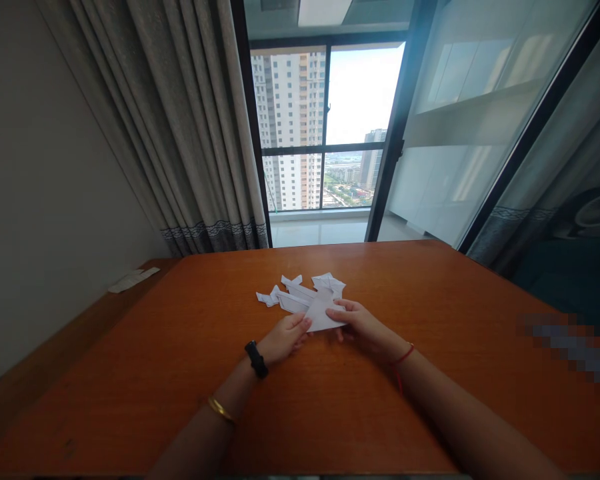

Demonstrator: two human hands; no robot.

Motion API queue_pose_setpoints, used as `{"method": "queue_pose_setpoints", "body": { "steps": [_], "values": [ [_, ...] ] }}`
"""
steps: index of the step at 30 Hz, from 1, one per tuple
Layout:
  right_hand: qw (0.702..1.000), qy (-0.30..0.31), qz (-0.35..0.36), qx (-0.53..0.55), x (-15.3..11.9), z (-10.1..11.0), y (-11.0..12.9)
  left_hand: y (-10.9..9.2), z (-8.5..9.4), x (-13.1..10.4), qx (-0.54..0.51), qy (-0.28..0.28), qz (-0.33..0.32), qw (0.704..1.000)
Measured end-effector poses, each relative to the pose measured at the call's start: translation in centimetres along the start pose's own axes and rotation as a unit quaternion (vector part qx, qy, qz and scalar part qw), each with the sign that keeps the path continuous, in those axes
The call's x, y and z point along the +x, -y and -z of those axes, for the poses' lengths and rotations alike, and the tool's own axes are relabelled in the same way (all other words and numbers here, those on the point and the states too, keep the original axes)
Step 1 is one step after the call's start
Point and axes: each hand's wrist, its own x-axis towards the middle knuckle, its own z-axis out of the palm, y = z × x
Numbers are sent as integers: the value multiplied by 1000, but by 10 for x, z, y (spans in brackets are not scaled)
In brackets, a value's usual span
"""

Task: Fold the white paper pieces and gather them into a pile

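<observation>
A sheet of white folded paper (321, 315) is held up between my two hands, over the table. My left hand (286, 335) pinches its lower left corner, thumb on top. On the right edge, my right hand (357, 321) grips it with the thumb on its face and the fingers partly behind. Just beyond it lie several folded white paper pieces: a star-like one (329, 283) at the right, long folded strips (294, 301) in the middle and a small crooked one (268, 297) at the left. The held sheet partly covers some of them.
The brown wooden table (190, 413) spreads under everything. Flat white papers (134, 279) lie on a ledge at the left. Behind the table stand a grey curtain (180, 133) and a sliding glass door frame (380, 193). A blurred patch (575, 350) covers the right edge.
</observation>
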Motion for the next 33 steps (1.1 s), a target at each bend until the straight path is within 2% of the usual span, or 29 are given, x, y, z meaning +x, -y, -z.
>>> {"method": "queue_pose_setpoints", "body": {
  "steps": [5, 10, 12, 16, 20, 24, 33],
  "values": [
    [999, 20, -18, 18, 1, 1, -1, 2, 1, 0, 5, 10, 4, 1000],
    [996, -26, 30, -77, 0, -1, -1, 4, 1, 2, 47, -40, -6, 998],
    [993, -40, 46, -104, -1, -2, 1, 3, 1, 1, 35, -41, -15, 998],
    [998, -22, 24, -60, -3, -3, 7, 0, -1, 0, 10, -14, -18, 1000],
    [1000, -4, 8, -8, -3, -3, 7, -2, -2, -1, 16, -14, -22, 1000],
    [1000, -5, 5, -16, -1, -1, 3, -2, -1, -1, 28, 1, -32, 999],
    [1000, -6, 4, -20, -1, -2, 1, -2, -1, -1, 56, -9, -24, 998]
  ]
}}
